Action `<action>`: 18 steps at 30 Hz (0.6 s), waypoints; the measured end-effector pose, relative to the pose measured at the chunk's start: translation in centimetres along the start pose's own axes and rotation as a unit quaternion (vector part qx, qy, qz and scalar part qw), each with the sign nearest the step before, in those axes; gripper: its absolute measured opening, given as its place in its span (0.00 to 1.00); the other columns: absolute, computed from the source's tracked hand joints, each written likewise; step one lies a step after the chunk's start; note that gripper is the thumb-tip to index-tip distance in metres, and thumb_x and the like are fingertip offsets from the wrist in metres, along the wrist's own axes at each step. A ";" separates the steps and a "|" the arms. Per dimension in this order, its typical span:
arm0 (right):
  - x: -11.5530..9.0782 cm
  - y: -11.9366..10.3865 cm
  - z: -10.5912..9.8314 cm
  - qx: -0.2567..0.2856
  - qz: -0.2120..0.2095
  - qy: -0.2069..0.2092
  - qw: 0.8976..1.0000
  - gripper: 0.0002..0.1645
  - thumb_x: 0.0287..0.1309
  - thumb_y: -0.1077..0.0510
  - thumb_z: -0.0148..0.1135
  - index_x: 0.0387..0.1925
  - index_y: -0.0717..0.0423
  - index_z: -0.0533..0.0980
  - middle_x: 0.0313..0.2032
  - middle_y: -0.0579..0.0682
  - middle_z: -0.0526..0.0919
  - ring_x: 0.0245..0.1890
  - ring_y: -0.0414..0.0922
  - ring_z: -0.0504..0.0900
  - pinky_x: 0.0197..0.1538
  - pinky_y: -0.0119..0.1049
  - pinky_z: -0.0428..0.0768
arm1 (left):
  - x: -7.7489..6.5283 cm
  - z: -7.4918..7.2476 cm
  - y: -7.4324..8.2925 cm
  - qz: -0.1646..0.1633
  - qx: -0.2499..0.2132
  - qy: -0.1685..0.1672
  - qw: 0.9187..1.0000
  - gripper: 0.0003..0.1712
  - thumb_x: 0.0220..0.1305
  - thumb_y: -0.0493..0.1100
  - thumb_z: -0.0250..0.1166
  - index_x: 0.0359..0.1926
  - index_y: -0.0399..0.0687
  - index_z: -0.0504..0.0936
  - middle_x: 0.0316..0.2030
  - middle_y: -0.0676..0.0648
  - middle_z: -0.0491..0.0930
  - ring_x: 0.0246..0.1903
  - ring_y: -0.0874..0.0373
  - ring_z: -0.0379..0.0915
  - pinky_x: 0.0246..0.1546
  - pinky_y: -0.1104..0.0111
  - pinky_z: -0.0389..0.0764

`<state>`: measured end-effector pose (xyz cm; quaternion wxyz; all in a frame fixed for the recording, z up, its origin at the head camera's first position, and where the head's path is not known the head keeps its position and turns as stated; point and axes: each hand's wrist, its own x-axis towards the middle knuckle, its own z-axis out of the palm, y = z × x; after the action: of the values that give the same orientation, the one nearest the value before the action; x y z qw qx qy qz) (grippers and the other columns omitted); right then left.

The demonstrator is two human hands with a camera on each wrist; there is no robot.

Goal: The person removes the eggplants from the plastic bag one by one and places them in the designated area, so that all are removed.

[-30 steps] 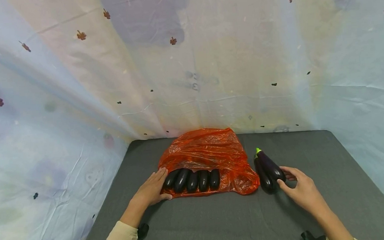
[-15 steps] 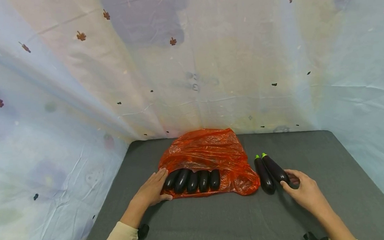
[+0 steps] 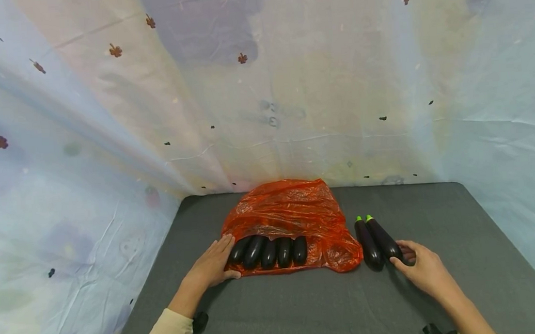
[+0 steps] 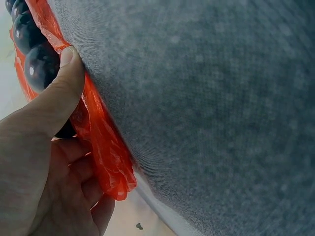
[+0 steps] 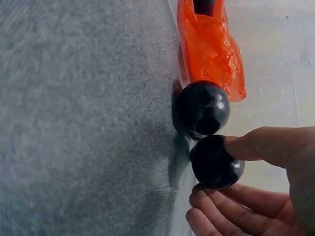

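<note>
A crinkled red plastic bag (image 3: 288,201) lies on the table, with several dark eggplants (image 3: 269,253) side by side at its near edge. My left hand (image 3: 209,265) rests along the bag's left side, fingers extended. In the left wrist view its thumb (image 4: 69,73) touches the bag's edge near the eggplants. To the right of the bag, two purple eggplants with green stem ends lie almost parallel. The one beside the bag (image 3: 368,246) is untouched. My right hand (image 3: 421,266) pinches the blunt near end of the outer eggplant (image 5: 214,164) between thumb and fingers.
The grey cloth-covered table (image 3: 305,309) reaches back to a pale patterned curtain (image 3: 289,82), which also hangs at the left and right. Dark straps (image 3: 200,322) show at both wrists.
The gripped eggplant has come down off the other one to its right, and their stem ends now lie side by side. My left hand and the bag have stayed put.
</note>
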<state>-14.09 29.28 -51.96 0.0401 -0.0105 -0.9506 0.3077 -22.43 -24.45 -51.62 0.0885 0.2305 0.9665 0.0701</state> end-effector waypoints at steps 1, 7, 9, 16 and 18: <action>0.0 0.0 0.0 0.000 0.001 -0.003 1.000 0.36 0.68 0.55 0.74 0.66 0.77 0.73 0.51 0.71 0.84 0.47 0.64 0.87 0.52 0.61 0.85 | 0.0 0.0 0.0 -0.001 -0.001 0.000 1.000 0.60 0.66 0.60 0.76 0.82 0.28 0.57 0.82 0.31 0.56 0.82 0.38 0.51 0.82 0.44 0.52; 0.2 0.3 0.1 0.001 0.006 -0.019 1.000 0.37 0.68 0.54 0.74 0.67 0.76 0.73 0.52 0.71 0.84 0.48 0.63 0.86 0.51 0.61 0.85 | 0.0 0.1 0.1 -0.005 -0.005 -0.001 1.000 0.60 0.65 0.60 0.76 0.82 0.29 0.57 0.82 0.31 0.55 0.83 0.38 0.50 0.83 0.44 0.52; 0.2 0.3 0.2 0.001 0.006 -0.021 1.000 0.37 0.68 0.54 0.74 0.67 0.75 0.73 0.52 0.70 0.84 0.48 0.63 0.87 0.51 0.61 0.85 | 0.1 0.1 0.0 -0.005 -0.002 0.000 1.000 0.60 0.65 0.60 0.76 0.82 0.29 0.57 0.82 0.32 0.55 0.83 0.38 0.50 0.83 0.45 0.52; 0.4 0.4 0.4 0.003 0.003 -0.024 1.000 0.37 0.67 0.53 0.75 0.66 0.75 0.74 0.50 0.68 0.86 0.45 0.59 0.87 0.49 0.59 0.86 | 0.0 0.1 0.1 -0.006 0.002 0.000 1.000 0.60 0.66 0.60 0.75 0.82 0.29 0.57 0.82 0.32 0.56 0.83 0.38 0.51 0.83 0.45 0.52; 0.4 0.4 0.4 0.005 -0.002 -0.023 1.000 0.36 0.66 0.54 0.75 0.65 0.75 0.75 0.48 0.67 0.86 0.43 0.57 0.87 0.47 0.58 0.86 | 0.0 0.0 0.1 -0.005 0.002 0.001 1.000 0.60 0.66 0.60 0.76 0.82 0.29 0.57 0.82 0.32 0.56 0.83 0.38 0.51 0.83 0.45 0.52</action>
<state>-14.55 29.41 -52.48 0.0187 -0.0014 -0.9497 0.3126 -22.38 -24.36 -51.65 0.0875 0.2253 0.9679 0.0683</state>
